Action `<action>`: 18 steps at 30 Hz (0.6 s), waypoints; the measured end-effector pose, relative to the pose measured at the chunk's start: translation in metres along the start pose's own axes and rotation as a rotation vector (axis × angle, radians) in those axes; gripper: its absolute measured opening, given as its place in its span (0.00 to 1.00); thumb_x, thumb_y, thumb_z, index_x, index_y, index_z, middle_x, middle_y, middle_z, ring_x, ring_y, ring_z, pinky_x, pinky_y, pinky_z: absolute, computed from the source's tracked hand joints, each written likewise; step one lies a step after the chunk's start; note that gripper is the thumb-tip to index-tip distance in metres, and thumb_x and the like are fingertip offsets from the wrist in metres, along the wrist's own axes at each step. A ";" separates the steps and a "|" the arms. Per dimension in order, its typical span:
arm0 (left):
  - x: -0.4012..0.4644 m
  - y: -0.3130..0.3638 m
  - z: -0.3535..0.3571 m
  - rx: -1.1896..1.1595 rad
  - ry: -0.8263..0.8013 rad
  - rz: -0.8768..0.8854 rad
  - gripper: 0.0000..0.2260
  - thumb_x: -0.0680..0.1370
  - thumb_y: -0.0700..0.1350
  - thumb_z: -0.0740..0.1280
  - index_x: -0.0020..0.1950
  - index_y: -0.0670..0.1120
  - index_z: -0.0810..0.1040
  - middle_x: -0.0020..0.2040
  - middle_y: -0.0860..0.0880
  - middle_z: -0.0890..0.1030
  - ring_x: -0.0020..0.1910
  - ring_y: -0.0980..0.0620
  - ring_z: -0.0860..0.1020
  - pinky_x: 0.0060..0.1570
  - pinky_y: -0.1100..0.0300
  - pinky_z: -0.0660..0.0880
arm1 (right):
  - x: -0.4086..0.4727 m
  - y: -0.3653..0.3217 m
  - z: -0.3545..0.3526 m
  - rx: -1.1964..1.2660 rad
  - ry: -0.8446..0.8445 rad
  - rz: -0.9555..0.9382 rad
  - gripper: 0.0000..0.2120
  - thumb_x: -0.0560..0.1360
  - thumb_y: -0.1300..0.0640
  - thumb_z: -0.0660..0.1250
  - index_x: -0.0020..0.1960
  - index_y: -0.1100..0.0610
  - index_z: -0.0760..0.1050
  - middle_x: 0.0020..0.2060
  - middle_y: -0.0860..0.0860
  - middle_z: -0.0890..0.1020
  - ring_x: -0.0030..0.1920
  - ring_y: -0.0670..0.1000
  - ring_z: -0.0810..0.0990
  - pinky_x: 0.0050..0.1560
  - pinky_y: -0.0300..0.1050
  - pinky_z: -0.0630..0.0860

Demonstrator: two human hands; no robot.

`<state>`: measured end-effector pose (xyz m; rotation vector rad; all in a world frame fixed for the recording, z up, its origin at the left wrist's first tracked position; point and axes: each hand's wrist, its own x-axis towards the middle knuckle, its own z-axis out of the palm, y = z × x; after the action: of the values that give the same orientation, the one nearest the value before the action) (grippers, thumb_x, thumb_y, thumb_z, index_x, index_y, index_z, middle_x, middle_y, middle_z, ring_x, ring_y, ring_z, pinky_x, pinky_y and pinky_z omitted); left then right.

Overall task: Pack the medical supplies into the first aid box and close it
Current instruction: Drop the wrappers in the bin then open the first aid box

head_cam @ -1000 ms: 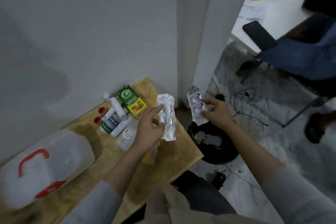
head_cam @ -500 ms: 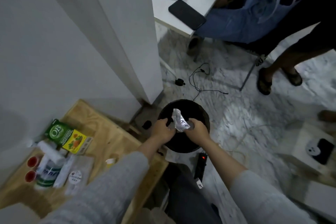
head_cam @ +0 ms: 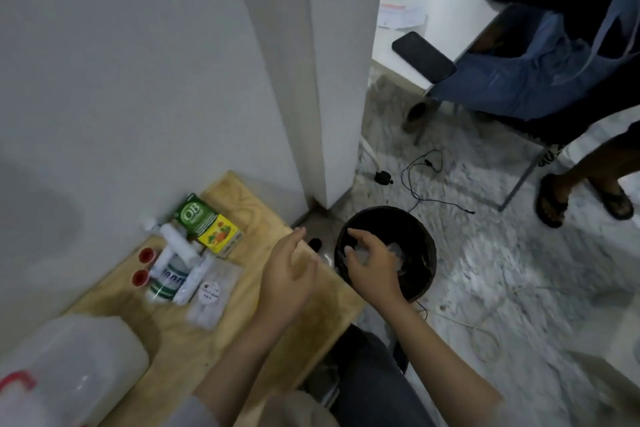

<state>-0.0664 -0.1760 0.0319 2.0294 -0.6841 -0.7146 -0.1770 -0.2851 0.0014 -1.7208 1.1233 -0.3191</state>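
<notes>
Head view, inspector: where are the hands?

— I see my left hand (head_cam: 289, 274) over the edge of the pale wooden table (head_cam: 242, 322), fingers spread, holding nothing. My right hand (head_cam: 372, 265) hangs over the round black waste bin (head_cam: 420, 253), fingers loosely parted; pale crumpled material lies under it, and I cannot tell if they touch.

— And the supplies?

— On the table by the wall: a green and yellow cardboard box (head_cam: 207, 222), a white bottle with green label (head_cam: 168, 282), two red caps (head_cam: 143, 265), a clear plastic packet (head_cam: 212, 291). The translucent white first aid box with red handle (head_cam: 69, 367) sits at the near left, shut.
</notes>
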 end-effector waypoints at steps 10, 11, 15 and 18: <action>-0.134 -0.044 -0.145 -0.033 0.597 0.118 0.18 0.74 0.45 0.65 0.62 0.60 0.72 0.61 0.66 0.74 0.62 0.63 0.72 0.60 0.56 0.73 | -0.091 -0.111 0.125 0.053 -0.201 -0.719 0.14 0.74 0.62 0.65 0.58 0.56 0.77 0.55 0.47 0.81 0.57 0.46 0.76 0.60 0.36 0.70; -0.149 -0.054 -0.157 -0.012 0.650 0.114 0.18 0.74 0.45 0.65 0.61 0.60 0.72 0.60 0.68 0.74 0.62 0.63 0.72 0.59 0.54 0.74 | -0.102 -0.118 0.139 0.062 -0.242 -0.782 0.14 0.73 0.63 0.65 0.58 0.56 0.77 0.54 0.48 0.81 0.57 0.46 0.76 0.60 0.37 0.70; -0.202 -0.094 -0.197 0.050 0.827 0.088 0.18 0.73 0.44 0.66 0.63 0.54 0.72 0.61 0.55 0.76 0.62 0.55 0.74 0.61 0.63 0.71 | -0.138 -0.135 0.190 0.036 -0.414 -0.966 0.14 0.73 0.62 0.65 0.57 0.56 0.77 0.54 0.51 0.82 0.57 0.49 0.77 0.60 0.45 0.73; -0.231 -0.128 -0.222 0.144 0.863 0.059 0.19 0.74 0.49 0.65 0.65 0.50 0.72 0.64 0.50 0.75 0.66 0.54 0.71 0.66 0.59 0.68 | -0.155 -0.140 0.219 -0.071 -0.505 -1.081 0.13 0.73 0.60 0.65 0.57 0.54 0.78 0.57 0.51 0.82 0.60 0.49 0.76 0.65 0.42 0.69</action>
<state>-0.0441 0.1642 0.0806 2.1657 -0.2772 0.2751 -0.0402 -0.0230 0.0642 -2.1753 -0.2335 -0.4519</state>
